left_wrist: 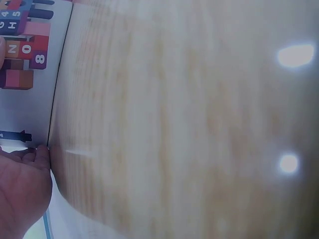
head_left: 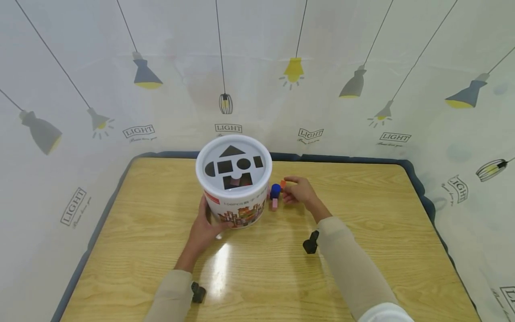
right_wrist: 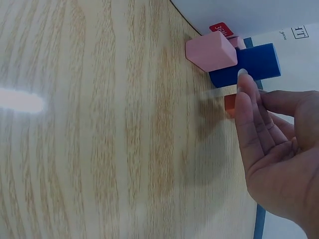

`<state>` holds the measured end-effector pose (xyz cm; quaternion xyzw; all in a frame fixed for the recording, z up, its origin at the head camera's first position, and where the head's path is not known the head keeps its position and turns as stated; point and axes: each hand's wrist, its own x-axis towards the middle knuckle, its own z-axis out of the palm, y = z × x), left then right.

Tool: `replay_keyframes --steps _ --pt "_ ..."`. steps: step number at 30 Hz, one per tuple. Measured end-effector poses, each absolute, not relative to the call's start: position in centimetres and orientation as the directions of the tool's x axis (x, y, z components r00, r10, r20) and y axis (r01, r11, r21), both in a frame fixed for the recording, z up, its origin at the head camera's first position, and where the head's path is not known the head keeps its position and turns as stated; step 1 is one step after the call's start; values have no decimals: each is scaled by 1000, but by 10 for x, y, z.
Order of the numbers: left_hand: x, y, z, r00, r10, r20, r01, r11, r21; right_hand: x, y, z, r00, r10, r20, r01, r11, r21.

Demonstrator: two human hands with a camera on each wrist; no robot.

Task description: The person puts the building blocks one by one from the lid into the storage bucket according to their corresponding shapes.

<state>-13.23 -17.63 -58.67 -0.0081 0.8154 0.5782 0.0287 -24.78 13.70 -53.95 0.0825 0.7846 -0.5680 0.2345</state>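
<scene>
My left hand (head_left: 205, 230) grips the lower side of a large white bucket (head_left: 233, 192), thumb across its printed front. The bucket's lid (head_left: 209, 147) has cut-out shapes, with some blocks showing through the largest hole. To the bucket's right, my right hand (head_left: 299, 192) pinches an orange block (head_left: 283, 184) at its fingertips; in the right wrist view, fingers mostly hide this block. Beside it stands a blue cylinder (right_wrist: 249, 64), upright. In front of the cylinder is a pink block (right_wrist: 212, 52), and a second pink piece (right_wrist: 238, 42) peeks out behind.
The wooden table (head_left: 362, 201) has a dark blue border (head_left: 350, 158) at its back edge. Behind it hangs a pale wall covering (head_left: 257, 44) printed with lamps. Small black devices (head_left: 311, 243) are worn at both wrists.
</scene>
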Motion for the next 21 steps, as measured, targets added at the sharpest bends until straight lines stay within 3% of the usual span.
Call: replay_keyframes --steps 21 --pt "-130 -177 -588 -1000 14 -16 -11 302 953 -250 128 -549 -863 -125 -490 417 371 -830"
